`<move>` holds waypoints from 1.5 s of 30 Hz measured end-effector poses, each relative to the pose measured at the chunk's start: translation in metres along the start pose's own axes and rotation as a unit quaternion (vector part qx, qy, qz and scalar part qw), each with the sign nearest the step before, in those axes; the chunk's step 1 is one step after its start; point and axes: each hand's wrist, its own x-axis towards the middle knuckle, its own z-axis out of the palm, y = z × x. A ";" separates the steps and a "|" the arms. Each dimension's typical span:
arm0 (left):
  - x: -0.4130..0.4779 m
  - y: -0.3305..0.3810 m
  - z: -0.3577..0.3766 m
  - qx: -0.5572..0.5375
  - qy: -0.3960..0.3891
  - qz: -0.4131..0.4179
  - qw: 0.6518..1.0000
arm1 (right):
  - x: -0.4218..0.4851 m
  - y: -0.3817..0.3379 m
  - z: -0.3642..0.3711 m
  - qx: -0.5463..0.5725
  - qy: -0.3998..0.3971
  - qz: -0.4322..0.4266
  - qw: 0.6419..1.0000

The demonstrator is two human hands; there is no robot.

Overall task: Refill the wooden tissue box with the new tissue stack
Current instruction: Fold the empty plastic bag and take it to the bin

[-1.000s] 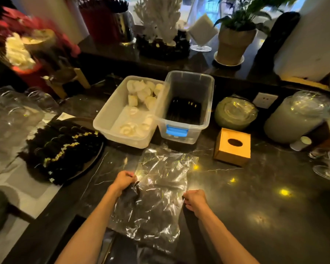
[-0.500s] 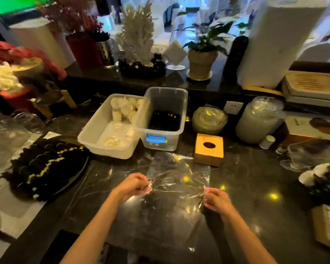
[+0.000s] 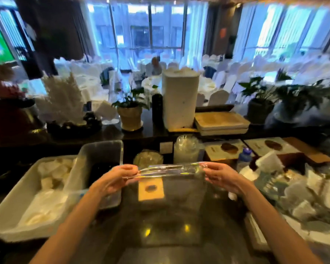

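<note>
No text, label, brand or number is legible. The two flat cartons [image 3: 227, 149] at right of centre carry dark printed marks, and the frame is too blurred to read them.

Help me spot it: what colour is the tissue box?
Light orange-tan wood, dark oval slot on top; tissue box, head view.

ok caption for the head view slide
Both hands, left and right, stretch a clear plastic bag above the wooden tissue box.

- wooden tissue box [image 3: 151, 189] on the counter [image 3: 166, 233], behind the plastic sheet [image 3: 171, 169] held between left hand [image 3: 114, 180] and right hand [image 3: 222, 177]
- two bins [image 3: 101, 159] left of the box
- potted plant [image 3: 131, 111] on the ledge behind
</note>
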 end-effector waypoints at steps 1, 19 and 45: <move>-0.004 0.029 0.007 -0.003 -0.007 0.053 0.999 | 0.000 -0.033 0.005 -0.018 0.001 -0.036 0.999; -0.042 0.321 0.089 0.093 0.008 0.494 0.865 | -0.023 -0.347 0.069 -0.089 0.084 -0.474 0.872; -0.038 0.321 0.147 0.269 -0.098 0.470 0.835 | -0.051 -0.438 0.134 -0.432 0.004 -0.515 0.741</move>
